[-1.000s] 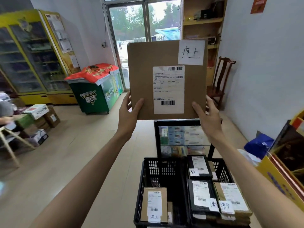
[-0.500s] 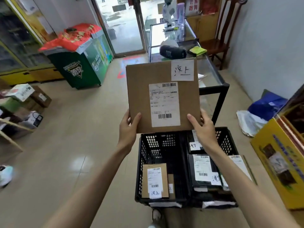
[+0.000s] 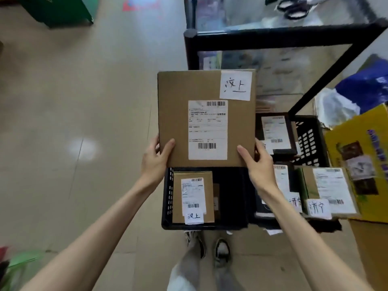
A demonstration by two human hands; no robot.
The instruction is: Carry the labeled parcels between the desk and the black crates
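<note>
I hold a flat brown cardboard parcel (image 3: 174, 106) with a white shipping label and a handwritten tag above the left black crate (image 3: 167, 198). My left hand (image 3: 154, 162) grips its lower left corner, thumb on the front. My right hand (image 3: 259, 164) grips the lower right corner the same way. In the left crate lies a smaller brown parcel (image 3: 193, 198) with a matching tag. The right black crate (image 3: 308, 139) holds several labeled parcels, dark and brown. The glass-topped desk (image 3: 273, 39) with a black frame stands just beyond the crates.
A yellow carton (image 3: 365, 169) stands to the right of the crates, with blue and white bags (image 3: 357, 95) behind it. Scissors (image 3: 294, 9) lie on the desk. A green cabinet (image 3: 56, 11) sits far left. My feet (image 3: 207, 248) are just before the crates on the tiled floor.
My view has tilted down toward the crates. The parcel in both hands has come down from chest height to just above the left crate.
</note>
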